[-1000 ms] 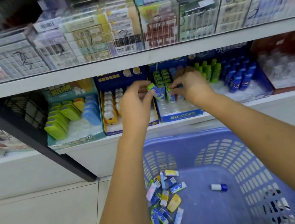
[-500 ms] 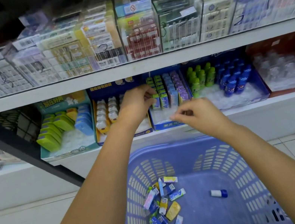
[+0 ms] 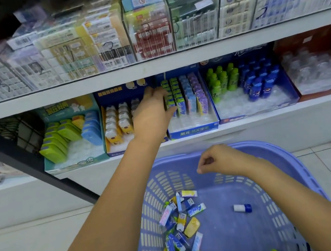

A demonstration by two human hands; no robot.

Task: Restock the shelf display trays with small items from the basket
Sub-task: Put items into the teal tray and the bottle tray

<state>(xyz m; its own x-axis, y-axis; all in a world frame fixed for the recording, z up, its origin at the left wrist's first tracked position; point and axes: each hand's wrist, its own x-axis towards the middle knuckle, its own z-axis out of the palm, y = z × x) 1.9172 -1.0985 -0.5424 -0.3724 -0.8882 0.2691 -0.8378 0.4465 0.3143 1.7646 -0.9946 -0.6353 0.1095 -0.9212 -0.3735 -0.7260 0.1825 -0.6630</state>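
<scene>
Left hand (image 3: 153,114) is laid against the green packets (image 3: 176,92) in the blue cardboard display tray (image 3: 194,130), grip cannot be told. Right hand (image 3: 216,158) is held curled, empty, over the lilac slotted plastic basket (image 3: 175,162) of small wrapped items (image 3: 194,210).

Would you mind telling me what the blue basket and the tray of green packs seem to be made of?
The basket looks like moulded plastic, matte, judging by its slotted walls and rounded rim. The tray seems printed cardboard, slightly glossy, with flat folded walls and lettering; thin plastic is possible.
</scene>
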